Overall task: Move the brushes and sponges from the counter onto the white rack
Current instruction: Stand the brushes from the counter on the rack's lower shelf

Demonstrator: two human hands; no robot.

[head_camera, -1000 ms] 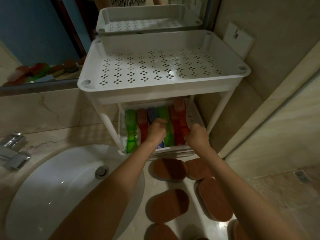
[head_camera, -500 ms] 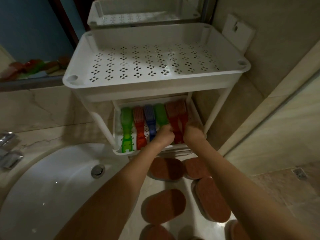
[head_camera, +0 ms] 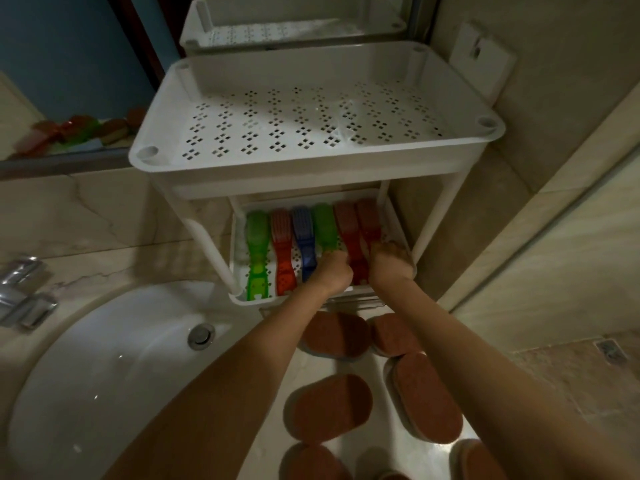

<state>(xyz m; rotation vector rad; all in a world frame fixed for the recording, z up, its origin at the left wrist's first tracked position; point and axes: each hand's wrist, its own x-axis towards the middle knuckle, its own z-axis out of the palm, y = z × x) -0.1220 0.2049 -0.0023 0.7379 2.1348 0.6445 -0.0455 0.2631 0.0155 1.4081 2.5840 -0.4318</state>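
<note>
A white two-tier rack stands on the counter beside the sink. Its lower tray holds several plastic brushes side by side: green, orange-red, blue, green and two red ones. My left hand rests closed on the handle end of the second green brush. My right hand is closed on the rightmost red brush. Several brown oval sponges lie on the counter below the rack. The perforated top tray holds nothing.
A white sink basin with a drain fills the lower left, and a chrome tap sits at the left edge. A mirror behind the rack reflects it. A tiled wall and a glass panel close in the right side.
Both hands slid the brushes a little deeper into the lower tray and moved closer together. The view shifted, so the rack now sits further right.
</note>
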